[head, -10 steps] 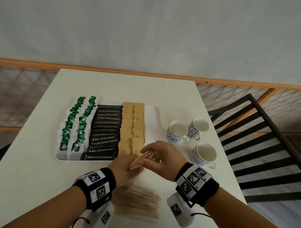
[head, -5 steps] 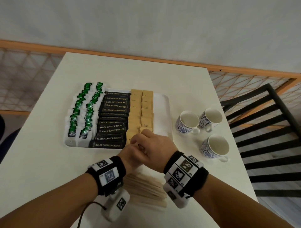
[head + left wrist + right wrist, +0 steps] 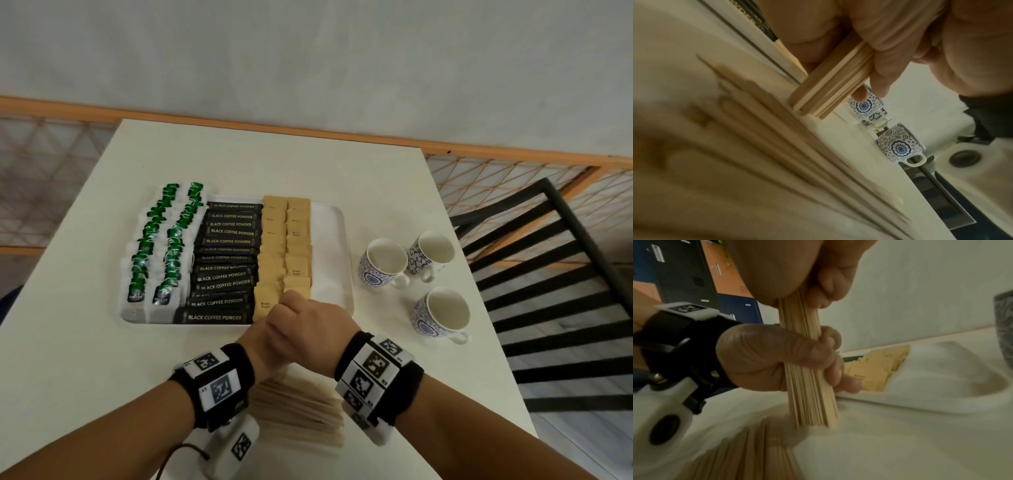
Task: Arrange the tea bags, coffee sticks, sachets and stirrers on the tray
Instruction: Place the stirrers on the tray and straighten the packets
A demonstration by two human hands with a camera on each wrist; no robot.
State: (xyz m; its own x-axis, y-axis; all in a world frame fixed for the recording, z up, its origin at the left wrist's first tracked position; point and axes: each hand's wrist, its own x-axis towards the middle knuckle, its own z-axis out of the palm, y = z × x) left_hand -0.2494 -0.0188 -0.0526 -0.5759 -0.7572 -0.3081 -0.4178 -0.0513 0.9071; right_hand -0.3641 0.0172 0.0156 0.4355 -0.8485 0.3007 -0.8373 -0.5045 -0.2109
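A white tray [image 3: 337,246] holds rows of green tea bags [image 3: 161,246], black coffee sticks [image 3: 226,260] and brown sachets [image 3: 284,246]; its right strip is bare. Just in front of the tray's near edge, my left hand [image 3: 260,346] and right hand [image 3: 308,329] are clasped together. Both grip one bundle of wooden stirrers [image 3: 809,386], the right hand above the left. The bundle [image 3: 830,91] stands nearly upright with its lower end at the table. More loose stirrers [image 3: 294,411] lie fanned on the table under my wrists.
Three blue-patterned cups [image 3: 383,263] [image 3: 430,253] [image 3: 442,315] stand to the right of the tray. A black slatted chair [image 3: 548,274] is beyond the table's right edge. An orange railing [image 3: 239,125] runs behind the table.
My hands have drawn together around the stirrer bundle and turned it from lying slanted to standing on end. They sit a little closer to the tray's near edge.
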